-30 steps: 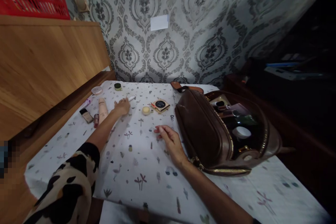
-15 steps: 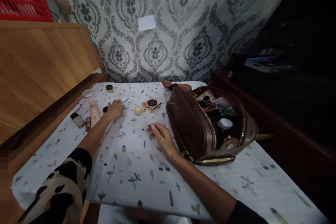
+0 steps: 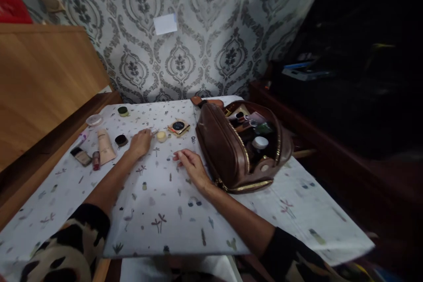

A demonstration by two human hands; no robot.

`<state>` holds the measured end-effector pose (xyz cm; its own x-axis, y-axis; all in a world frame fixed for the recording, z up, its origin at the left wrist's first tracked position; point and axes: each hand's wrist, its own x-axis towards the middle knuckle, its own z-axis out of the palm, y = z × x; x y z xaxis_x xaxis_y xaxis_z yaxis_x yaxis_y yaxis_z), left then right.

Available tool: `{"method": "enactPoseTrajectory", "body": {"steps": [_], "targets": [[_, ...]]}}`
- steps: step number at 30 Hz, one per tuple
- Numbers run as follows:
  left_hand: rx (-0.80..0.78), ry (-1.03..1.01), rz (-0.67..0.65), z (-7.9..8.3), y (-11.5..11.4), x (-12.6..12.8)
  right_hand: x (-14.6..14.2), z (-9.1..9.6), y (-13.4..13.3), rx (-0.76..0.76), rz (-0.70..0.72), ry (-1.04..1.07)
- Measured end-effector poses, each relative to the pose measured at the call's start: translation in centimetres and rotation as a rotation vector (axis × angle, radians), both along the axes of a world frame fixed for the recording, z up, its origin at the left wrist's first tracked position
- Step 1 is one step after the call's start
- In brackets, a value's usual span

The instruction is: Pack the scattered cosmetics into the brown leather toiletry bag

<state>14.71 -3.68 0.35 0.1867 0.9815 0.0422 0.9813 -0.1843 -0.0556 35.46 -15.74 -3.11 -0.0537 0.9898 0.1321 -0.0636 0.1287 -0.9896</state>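
Guessing the brown bag point(image 3: 220, 145) gapes beside the loosely curled, seemingly empty right hand point(image 3: 195, 171) for easy reach; can't tell if the left hand point(image 3: 140, 142) grips anything.

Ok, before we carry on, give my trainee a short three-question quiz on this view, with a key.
1. Which of the person's hands is nearer the open brown leather bag?

2. True or false: a round white container sits inside that bag.

3. Which lies closest to the small round pale-yellow pot?
A) the pinkish-beige squeeze tube
B) the square gold compact with a black disc
C) the small round jar with a dark green lid

Key: 1. The right hand. 2. True. 3. B.
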Motion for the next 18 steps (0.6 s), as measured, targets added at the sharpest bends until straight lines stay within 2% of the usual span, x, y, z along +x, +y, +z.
{"method": "enactPoseTrajectory", "body": {"steps": [6, 9, 13, 18], "targets": [[-0.016, 0.013, -0.057, 1.3, -4.5, -2.5, -0.4, 0.0, -0.2, -0.014, 0.032, 0.01], [0.055, -0.07, -0.125, 1.2, -6.6, -3.3, -0.5, 0.4, -0.6, -0.014, 0.042, 0.002], [0.161, -0.134, -0.149, -0.2, -8.1, -3.3, -0.4, 0.9, -0.9, -0.011, 0.042, -0.022], [0.123, -0.154, -0.171, -2.6, -10.2, -3.3, -0.5, 0.9, -1.0, -0.006, 0.036, -0.006]]}}
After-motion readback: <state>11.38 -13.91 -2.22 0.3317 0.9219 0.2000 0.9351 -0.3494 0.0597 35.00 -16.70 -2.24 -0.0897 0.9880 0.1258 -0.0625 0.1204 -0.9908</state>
